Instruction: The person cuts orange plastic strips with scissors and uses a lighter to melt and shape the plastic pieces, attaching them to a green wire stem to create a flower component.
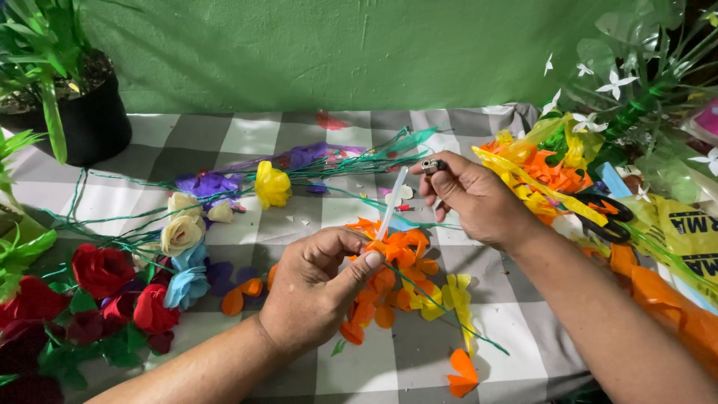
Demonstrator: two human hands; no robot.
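Note:
My left hand [318, 288] pinches an orange paper flower [396, 251] between thumb and fingers; a white translucent stick [392, 202] rises from it. My right hand [471, 198] is closed around a small lighter [432, 165], just right of the stick's top end. Below the flower lie loose orange petals [374, 310] and a yellow petal piece on a thin green wire stem [456, 299].
A grey-and-white checked cloth [493, 295] covers the table. Red, cream, blue and yellow paper flowers [149, 277] on green wire stems lie at left. A black plant pot [90, 120] stands back left. Black-handled scissors [606, 217], orange and yellow scraps and a plastic bag [680, 232] lie at right.

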